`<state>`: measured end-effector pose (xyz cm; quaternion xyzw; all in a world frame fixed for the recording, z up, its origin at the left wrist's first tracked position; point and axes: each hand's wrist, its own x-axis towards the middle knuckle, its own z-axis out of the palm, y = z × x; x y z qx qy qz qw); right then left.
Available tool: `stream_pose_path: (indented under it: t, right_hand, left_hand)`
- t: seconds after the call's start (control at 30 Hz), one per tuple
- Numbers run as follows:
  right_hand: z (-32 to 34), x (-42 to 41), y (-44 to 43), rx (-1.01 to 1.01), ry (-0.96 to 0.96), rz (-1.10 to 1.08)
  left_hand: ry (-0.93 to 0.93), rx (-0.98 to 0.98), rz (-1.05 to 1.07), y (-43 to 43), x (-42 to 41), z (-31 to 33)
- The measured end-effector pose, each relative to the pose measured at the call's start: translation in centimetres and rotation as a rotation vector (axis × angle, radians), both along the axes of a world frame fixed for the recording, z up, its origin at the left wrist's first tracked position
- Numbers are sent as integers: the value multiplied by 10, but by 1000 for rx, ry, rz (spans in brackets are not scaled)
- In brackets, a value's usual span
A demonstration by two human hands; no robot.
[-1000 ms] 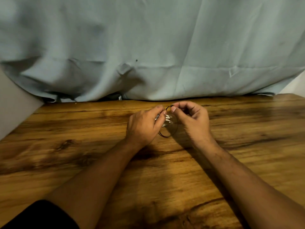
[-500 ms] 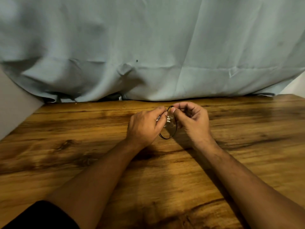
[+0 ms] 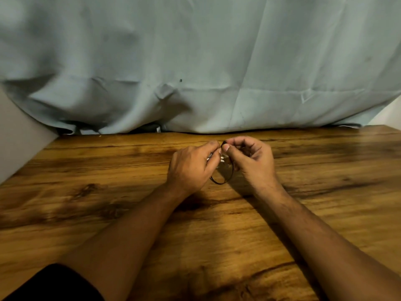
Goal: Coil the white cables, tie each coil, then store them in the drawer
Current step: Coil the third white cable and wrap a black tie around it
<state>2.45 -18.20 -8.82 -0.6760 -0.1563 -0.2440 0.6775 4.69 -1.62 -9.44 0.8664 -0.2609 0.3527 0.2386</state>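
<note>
A pale blue cloth (image 3: 195,61) is hanging across the upper frame, and a wooden tabletop (image 3: 108,192) is filling the lower part. Just left of centre, the left hand (image 3: 191,168) is curling its fingers (image 3: 213,148) around a small white cable (image 3: 222,157); only a few pale bits are showing in the gap between the hands, so the coil's state is hard to tell. A thin black band (image 3: 219,182) is looping down below that gap. Right of centre, the right hand (image 3: 256,164) is pinching the band's top between thumb and forefinger. The person seems to be tying this coil; no finished coils, other cables or drawer are showing, so storing is not yet done.
</note>
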Motion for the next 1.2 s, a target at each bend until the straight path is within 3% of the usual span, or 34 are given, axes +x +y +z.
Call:
stream_pose_path:
  t: [0.57, 1.2]
  right_hand:
    - [4, 0, -1, 43, -36, -19]
    - [3, 2, -4, -31, 68, 52]
  left_hand:
    - [-3, -2, 19, 2, 2, -1]
    - [-24, 49, -30, 1, 0, 0]
